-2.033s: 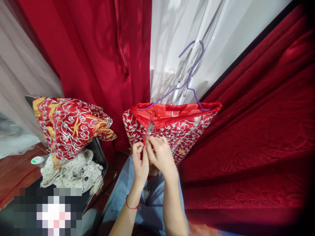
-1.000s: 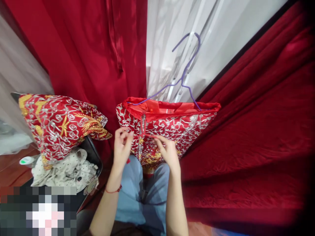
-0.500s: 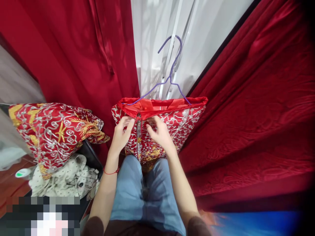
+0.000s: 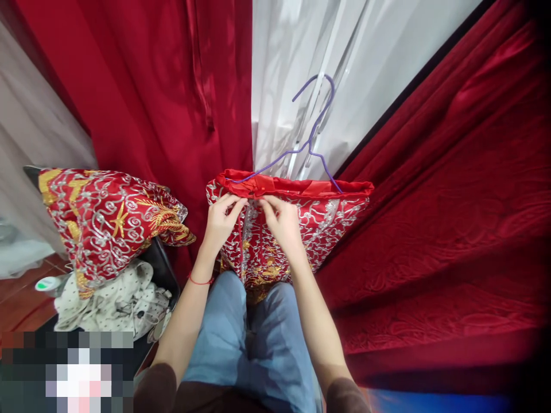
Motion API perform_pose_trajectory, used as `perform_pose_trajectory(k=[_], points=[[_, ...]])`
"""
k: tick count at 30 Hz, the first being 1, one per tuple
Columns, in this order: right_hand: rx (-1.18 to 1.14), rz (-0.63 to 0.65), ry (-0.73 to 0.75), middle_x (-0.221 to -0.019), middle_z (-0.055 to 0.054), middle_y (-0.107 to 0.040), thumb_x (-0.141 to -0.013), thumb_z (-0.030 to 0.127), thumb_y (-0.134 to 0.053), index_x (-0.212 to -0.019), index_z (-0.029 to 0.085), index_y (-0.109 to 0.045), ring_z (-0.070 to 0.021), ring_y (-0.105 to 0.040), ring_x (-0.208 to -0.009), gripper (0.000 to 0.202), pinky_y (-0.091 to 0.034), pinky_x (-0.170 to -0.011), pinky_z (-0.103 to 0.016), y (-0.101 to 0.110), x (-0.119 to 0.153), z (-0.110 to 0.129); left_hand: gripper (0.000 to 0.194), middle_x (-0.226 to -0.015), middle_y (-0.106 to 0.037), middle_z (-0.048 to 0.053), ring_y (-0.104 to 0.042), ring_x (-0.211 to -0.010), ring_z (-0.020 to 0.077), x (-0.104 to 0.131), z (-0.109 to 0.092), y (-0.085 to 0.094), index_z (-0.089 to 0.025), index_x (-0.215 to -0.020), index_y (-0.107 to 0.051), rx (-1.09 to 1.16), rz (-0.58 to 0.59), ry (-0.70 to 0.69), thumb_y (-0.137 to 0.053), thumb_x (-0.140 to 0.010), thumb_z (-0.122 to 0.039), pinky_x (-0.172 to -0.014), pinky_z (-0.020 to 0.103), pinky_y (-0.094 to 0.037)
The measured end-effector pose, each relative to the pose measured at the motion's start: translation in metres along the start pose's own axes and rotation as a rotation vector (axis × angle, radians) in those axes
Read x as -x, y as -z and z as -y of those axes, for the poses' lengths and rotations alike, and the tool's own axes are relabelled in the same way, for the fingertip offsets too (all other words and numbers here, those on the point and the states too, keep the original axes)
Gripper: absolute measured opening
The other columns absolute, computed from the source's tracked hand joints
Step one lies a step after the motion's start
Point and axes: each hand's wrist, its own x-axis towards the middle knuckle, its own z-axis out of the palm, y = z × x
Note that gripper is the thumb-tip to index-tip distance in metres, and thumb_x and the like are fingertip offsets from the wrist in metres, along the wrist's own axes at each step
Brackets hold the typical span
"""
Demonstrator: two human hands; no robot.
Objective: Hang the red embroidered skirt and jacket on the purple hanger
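- Head view, the hands: the left hand (image 4: 220,221) and the right hand (image 4: 282,221) are both raised to the top edge of the red embroidered garment (image 4: 318,221), fingertips pinching the cloth on either side of its front opening, just under the plain red band at the top. Each hand grasps fabric; neither is clenched into a fist or lying free. Whether a small fastener sits between the fingers cannot be told (the fingertips cover that spot).
- Head view, where the garment is: it hangs on a purple wire hanger (image 4: 301,150) in front of the person's knees, its lower part falling onto the lap in blue jeans (image 4: 241,344). The hanger's hook stands up before the white curtain (image 4: 344,74); what it hooks onto is not visible.
- Head view, how far along: judging from how things lie, the garment is already on the hanger and the silver-trimmed seam (image 4: 245,241) below the hands looks drawn together. The closing at the very top edge appears to be the part in hand, so I would put the work near its end rather than its start. The hands have not yet let go.
- Head view, surroundings: a second embroidered red piece (image 4: 107,221) lies draped to the left over a chair (image 4: 166,269), above a spotted white cloth (image 4: 116,301). Red drapes (image 4: 451,229) fill the right side.
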Motion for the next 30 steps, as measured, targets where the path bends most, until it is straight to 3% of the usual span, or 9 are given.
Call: perform_pose_trajectory(k=[3,6,9,13,16,19,22,25,30], points=[[-0.01,-0.131,-0.024,-0.095,-0.006,-0.078,-0.094,0.026,-0.054,-0.099,0.02,-0.076,-0.0219,-0.073,-0.086,0.024,-0.054,-0.085,-0.035,0.007,-0.009,-0.003,0.022,-0.084,-0.07,0.004,-0.061,-0.078,0.0156,-0.006,0.006,0.003,-0.018,-0.08,-0.07,-0.111,-0.159,-0.04,-0.061,-0.093,-0.034,-0.079,0.027,-0.046],[-0.126,-0.114,-0.01,-0.092,-0.006,-0.077,-0.094,0.027,-0.053,-0.096,0.02,-0.076,-0.0198,-0.071,-0.087,0.024,-0.053,-0.087,-0.035,0.01,-0.014,-0.001,0.025,-0.081,-0.068,0.004,-0.061,-0.075,0.0146,-0.011,0.009,-0.001,-0.018,-0.079,-0.068,-0.01,-0.2,0.0,-0.062,-0.092,-0.04,-0.078,0.026,-0.048],[-0.409,0.053,-0.039,-0.087,-0.005,-0.074,-0.094,0.031,-0.052,-0.097,0.019,-0.074,-0.0146,-0.066,-0.074,0.025,-0.054,-0.078,-0.031,0.011,-0.013,0.001,0.029,-0.07,-0.06,0.0,-0.055,-0.06,0.0101,-0.01,0.009,-0.008,-0.019,-0.082,-0.063,0.31,-0.129,0.143,-0.063,-0.09,-0.047,-0.061,0.022,-0.046],[-0.591,0.102,-0.119,-0.071,0.001,-0.064,-0.092,0.035,-0.055,-0.101,0.019,-0.074,-0.0089,-0.05,-0.056,0.026,-0.042,-0.058,-0.023,0.017,-0.009,-0.004,0.025,-0.056,-0.042,-0.006,-0.033,-0.046,0.0061,-0.004,0.006,-0.001,-0.021,-0.09,-0.065,0.582,-0.106,0.262,-0.069,-0.084,-0.045,-0.041,0.018,-0.022],[-0.43,0.076,-0.142,-0.058,0.003,-0.053,-0.093,0.038,-0.054,-0.086,0.016,-0.076,-0.0079,-0.038,-0.051,0.032,-0.031,-0.052,-0.023,0.023,-0.008,-0.011,0.022,-0.052,-0.042,-0.003,-0.034,-0.048,0.0083,0.001,0.004,0.017,-0.018,-0.077,-0.072,0.467,0.051,0.24,-0.061,-0.083,-0.036,-0.043,0.021,-0.022],[-0.13,0.127,-0.082,-0.053,0.004,-0.05,-0.09,0.033,-0.06,-0.077,0.015,-0.077,-0.0082,-0.038,-0.052,0.028,-0.032,-0.055,-0.024,0.024,-0.009,-0.016,0.027,-0.05,-0.049,-0.001,-0.04,-0.05,0.0101,0.005,0.002,0.028,-0.017,-0.062,-0.073,0.1,0.223,0.242,-0.056,-0.08,-0.028,-0.049,0.024,-0.03],[-0.031,0.212,-0.009,-0.059,0.003,-0.06,-0.085,0.027,-0.066,-0.088,0.017,-0.08,-0.0093,-0.045,-0.055,0.018,-0.038,-0.061,-0.025,0.022,-0.008,-0.016,0.022,-0.048,-0.044,-0.004,-0.034,-0.048,0.0085,0.004,-0.003,0.024,-0.018,-0.069,-0.075,-0.179,-0.076,0.189,-0.061,-0.082,-0.028,-0.049,0.025,-0.027],[-0.14,0.262,0.023,-0.069,0.001,-0.068,-0.083,0.032,-0.07,-0.104,0.019,-0.079,-0.0103,-0.05,-0.059,0.026,-0.042,-0.062,-0.025,0.02,-0.007,-0.014,0.028,-0.05,-0.041,-0.004,-0.034,-0.051,0.0088,0.0,-0.007,0.014,-0.018,-0.065,-0.072,-0.297,-0.378,0.048,-0.063,-0.086,-0.035,-0.053,0.025,-0.028],[-0.436,0.231,-0.03,-0.088,-0.002,-0.075,-0.086,0.041,-0.067,-0.107,0.022,-0.078,-0.0128,-0.061,-0.071,0.03,-0.049,-0.065,-0.026,0.017,-0.008,-0.007,0.025,-0.062,-0.056,-0.002,-0.049,-0.06,0.0107,-0.004,-0.01,0.0,-0.02,-0.076,-0.075,-0.025,-0.565,-0.007,-0.065,-0.088,-0.04,-0.062,0.024,-0.04]])
